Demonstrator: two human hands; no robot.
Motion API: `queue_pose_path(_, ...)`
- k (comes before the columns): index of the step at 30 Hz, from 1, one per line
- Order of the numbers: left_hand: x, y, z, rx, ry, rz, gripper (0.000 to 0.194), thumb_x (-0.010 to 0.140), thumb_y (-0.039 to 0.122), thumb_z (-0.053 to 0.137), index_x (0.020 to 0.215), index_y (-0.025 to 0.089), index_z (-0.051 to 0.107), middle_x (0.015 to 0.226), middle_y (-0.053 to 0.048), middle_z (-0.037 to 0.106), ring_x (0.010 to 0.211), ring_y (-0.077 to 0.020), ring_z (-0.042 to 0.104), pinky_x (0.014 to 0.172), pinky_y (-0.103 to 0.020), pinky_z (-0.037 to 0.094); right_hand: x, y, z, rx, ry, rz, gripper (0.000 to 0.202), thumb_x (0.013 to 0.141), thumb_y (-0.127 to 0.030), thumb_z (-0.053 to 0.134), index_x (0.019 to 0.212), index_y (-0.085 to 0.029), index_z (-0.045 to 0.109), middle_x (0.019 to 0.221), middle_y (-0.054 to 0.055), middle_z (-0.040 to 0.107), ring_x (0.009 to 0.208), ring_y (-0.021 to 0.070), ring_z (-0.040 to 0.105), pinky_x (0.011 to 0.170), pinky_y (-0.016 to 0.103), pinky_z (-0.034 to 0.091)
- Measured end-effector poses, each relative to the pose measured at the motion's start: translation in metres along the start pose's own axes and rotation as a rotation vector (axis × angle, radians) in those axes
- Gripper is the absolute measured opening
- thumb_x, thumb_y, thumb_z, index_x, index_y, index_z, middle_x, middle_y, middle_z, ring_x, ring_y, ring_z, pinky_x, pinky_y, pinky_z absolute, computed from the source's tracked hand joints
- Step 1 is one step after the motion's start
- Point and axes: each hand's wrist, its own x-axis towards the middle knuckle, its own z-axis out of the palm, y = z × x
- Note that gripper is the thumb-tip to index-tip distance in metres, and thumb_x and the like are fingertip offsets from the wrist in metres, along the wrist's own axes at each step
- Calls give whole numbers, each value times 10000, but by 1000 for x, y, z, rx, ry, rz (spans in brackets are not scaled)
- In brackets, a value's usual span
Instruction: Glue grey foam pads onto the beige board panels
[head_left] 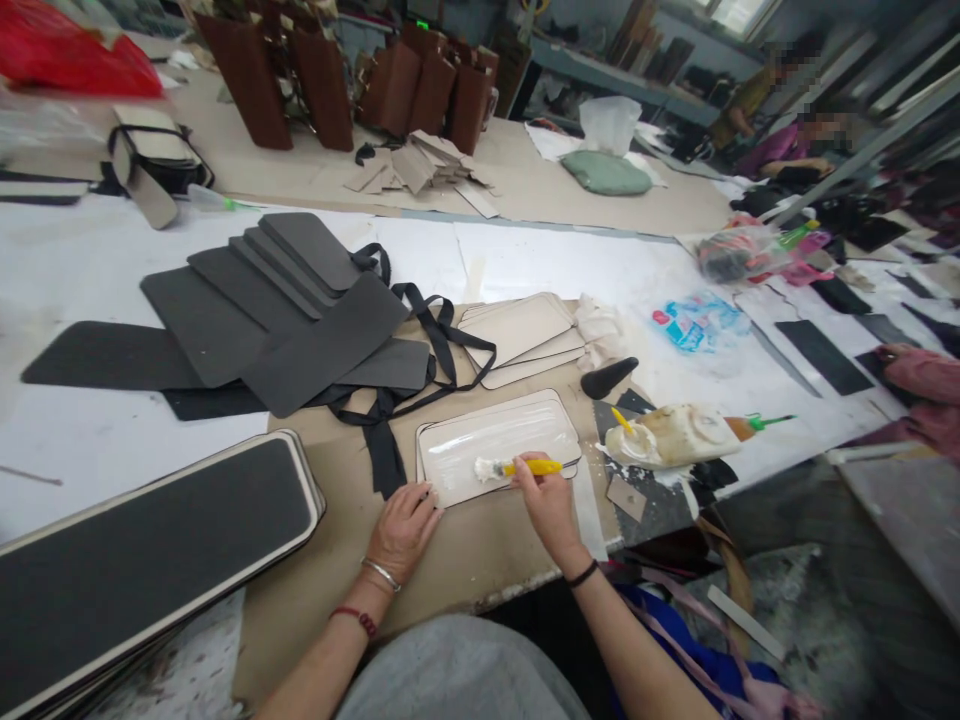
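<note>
Right hand [551,515] grips yellow brush [541,467], pale panel [457,445] just beneath.

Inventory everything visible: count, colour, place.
coated panel: one, cream, front centre
brush: one, yellow, on coated panel
cream panels: several, cream, beyond coated panel
grey panels: several, grey, left of centre
straps: count unclear, black, beside grey panels
large panels: several, black and cream, lower left
bottle: one, whitish, lying at right
upright pieces: several, brown, back left
red plastic: one, red, top left
people: at least two, back right
left hand: one, at coated panel's corner
right hand: one, gripping brush
</note>
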Motion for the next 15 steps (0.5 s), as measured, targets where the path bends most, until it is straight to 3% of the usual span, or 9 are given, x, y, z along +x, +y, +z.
queue_pose_path(5,0,0,1,31,-9,40,129,808,208,534,897,149,606,922,-96,632,890,-198,569,798,-362,508,42,43,-74,-317,277,64,518,765,-615,406,827,-147,622,595,67,631,606,233,611,626,343,443)
queue_pose_path(8,1,0,1,26,-10,38,134,811,206,530,914,157,600,920,-91,633,888,-195,572,799,-363,511,48,45,-98,-432,341,-8,548,776,-626,371,804,-146,635,603,76,635,628,241,608,638,354,435)
queue_pose_path(11,1,0,1,17,-6,24,131,819,220,520,916,172,594,926,-84,632,885,-192,576,794,-364,515,37,29,-91,-343,323,-74,494,785,-600,408,818,-155,618,646,66,641,634,219,613,646,339,448)
queue_pose_path(15,2,2,-1,8,1,-11,140,821,233,520,924,164,584,938,-86,639,893,-188,581,802,-358,518,12,-5,-44,-29,140,-85,385,777,-541,501,816,-167,586,728,56,638,595,178,610,608,306,479)
